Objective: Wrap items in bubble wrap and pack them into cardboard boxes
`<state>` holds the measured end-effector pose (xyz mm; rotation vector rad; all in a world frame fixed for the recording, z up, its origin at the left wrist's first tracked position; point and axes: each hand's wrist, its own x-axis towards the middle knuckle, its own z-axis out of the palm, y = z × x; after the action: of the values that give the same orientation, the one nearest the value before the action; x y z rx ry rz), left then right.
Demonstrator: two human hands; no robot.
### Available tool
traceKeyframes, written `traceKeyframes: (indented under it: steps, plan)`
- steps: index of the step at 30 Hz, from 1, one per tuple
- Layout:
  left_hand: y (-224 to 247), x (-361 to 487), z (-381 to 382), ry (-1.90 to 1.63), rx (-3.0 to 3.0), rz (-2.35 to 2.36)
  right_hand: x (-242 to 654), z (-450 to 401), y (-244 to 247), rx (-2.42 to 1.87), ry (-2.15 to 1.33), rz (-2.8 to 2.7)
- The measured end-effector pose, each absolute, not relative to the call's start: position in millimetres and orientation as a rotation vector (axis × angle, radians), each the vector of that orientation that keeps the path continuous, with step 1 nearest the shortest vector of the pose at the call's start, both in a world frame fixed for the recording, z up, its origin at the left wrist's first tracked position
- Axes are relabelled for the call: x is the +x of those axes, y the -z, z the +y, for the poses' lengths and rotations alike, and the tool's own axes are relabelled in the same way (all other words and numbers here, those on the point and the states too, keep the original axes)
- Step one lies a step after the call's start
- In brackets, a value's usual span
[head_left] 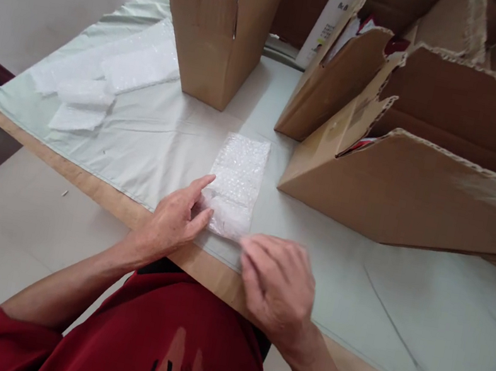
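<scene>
The left hand [175,214] is partly open, its thumb and index finger spread apart, their tips touching the left side of a bubble wrap sheet [241,171]. The right hand [283,284] has its fingers bunched and curled at the sheet's near right corner; blur hides whether they pinch it. The sheet lies flat by the front edge of the table [177,154], its near end folded over. Both hands are palm down, the left reaching in from the left, wrist over the front edge, the right angled in from the right. Toward the table's left edge lie loose bubble wrap pieces [139,67]. Beyond the sheet stand 1 tall box [215,45], 1 narrow box [338,80] and 1 wide box [420,190], with a white bottle [329,21] behind
</scene>
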<state>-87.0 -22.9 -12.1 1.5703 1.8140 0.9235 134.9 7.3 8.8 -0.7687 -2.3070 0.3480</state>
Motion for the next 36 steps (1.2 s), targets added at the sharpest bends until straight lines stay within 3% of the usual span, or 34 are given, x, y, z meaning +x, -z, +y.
traceKeyframes:
  steps: [9,15,19,28,36]
  plan:
    - [14.0,-86.7,-20.8,-0.911,1.851,1.885,118.1,22.1,7.1,-0.901,-0.092,-2.657]
    - [4.7,-92.7,-42.4,-0.961,2.304,1.650,124.8,27.8,-3.1,-0.863,-0.478,-2.593]
    - [11.2,-91.8,-42.8,-0.966,2.252,1.570,126.8,32.5,-7.6,-0.910,-0.732,-2.588]
    - [20.6,-92.8,-12.7,-0.901,2.017,1.754,129.1,29.0,-1.4,-0.800,-0.144,-2.564]
    - [14.5,-95.8,-22.4,-1.033,2.306,1.668,122.6,40.0,3.3,-0.836,-0.167,-2.604]
